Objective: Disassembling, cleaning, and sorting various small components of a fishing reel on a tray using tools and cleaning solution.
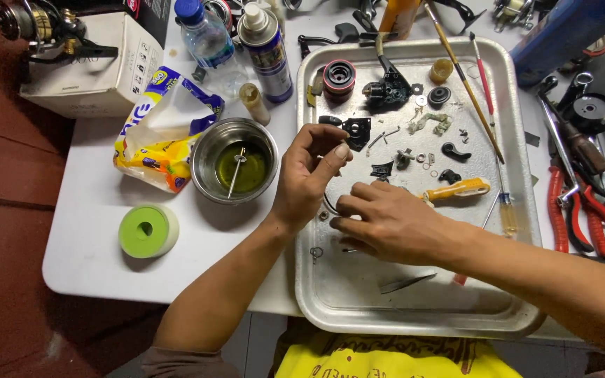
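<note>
Nearest the camera, on the white table [99,231], sits a metal tray [330,294] with a raised rim, which keeps small loose parts from rolling off. Both hands work over its left half. The right hand [393,224] lies palm down on the tray floor, fingers curled together and pressing near a thin wire ring [329,204] at the fingertips; whether the fingers actually pinch anything I cannot tell. The left hand [309,175] is raised just above it, thumb and forefinger closed toward each other as if on something tiny, but no part shows between them, so its hold is unclear too.

Just beyond the right hand lies a yellow-handled screwdriver [460,189], kept within easy reach. Past it, small black pieces, washers and screws are spread apart on the tray so each stays visible, with a black reel body [386,89] and a red-and-black spool [339,75] near the far rim. Two thin brushes [467,84] rest slantwise across the tray's far right corner.

Left of the tray, a steel bowl [236,161] holds yellowish liquid with a metal part soaking in it. A green tape roll [147,231] stands nearer the table edge, a torn yellow packet [166,129] behind it. Farther back stand a spray can [266,52] and a water bottle [204,31]. Red-handled pliers [593,217] lie to the right, off the tray.
</note>
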